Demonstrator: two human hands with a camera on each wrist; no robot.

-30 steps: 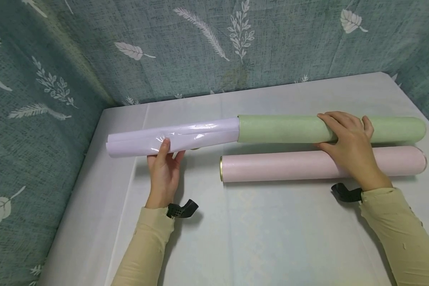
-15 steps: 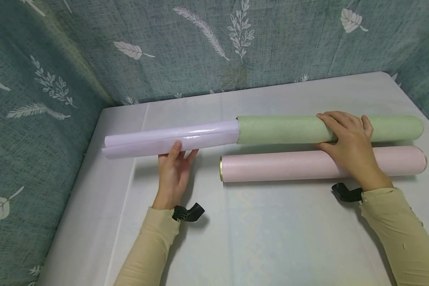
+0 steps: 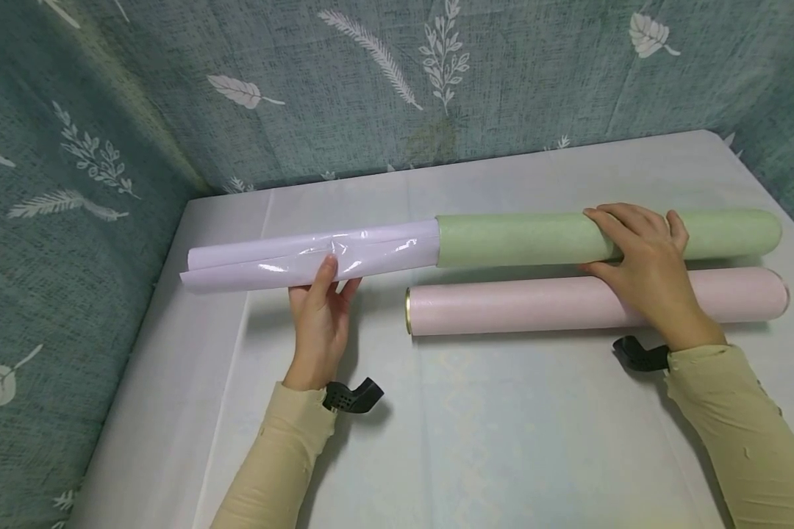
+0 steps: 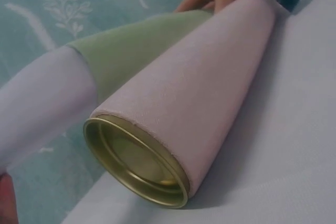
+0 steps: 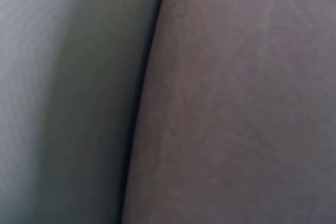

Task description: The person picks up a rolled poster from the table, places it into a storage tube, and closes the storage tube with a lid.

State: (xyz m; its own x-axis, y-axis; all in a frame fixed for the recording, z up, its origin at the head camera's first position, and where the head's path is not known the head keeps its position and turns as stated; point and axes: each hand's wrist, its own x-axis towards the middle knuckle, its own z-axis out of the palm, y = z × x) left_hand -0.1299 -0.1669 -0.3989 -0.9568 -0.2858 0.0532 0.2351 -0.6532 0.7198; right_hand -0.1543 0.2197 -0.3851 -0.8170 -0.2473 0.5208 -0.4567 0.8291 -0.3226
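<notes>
The head view faces forward and down; the left-wrist view (low, nearer) shares the green tube point(image 4: 126, 51), upper left; the right-wrist view is extremely close.

Glossy sheet point(image 3: 291, 258), matt green tube point(image 3: 512, 240), shiny metal cap point(image 4: 137, 162)

Roll point(image 3: 287, 260) partly in rear tube point(image 3: 512, 240) (left end).

Cannot see the right end of the roll point(image 3: 258, 270) inside the green tube point(image 3: 503, 240), nor every finger of the left hand point(image 3: 320, 327). Lose both sleeves point(image 3: 271, 455) at the head view's edges. Find a pinkish surface point(image 5: 231, 98) blurred, right wrist view.
</notes>
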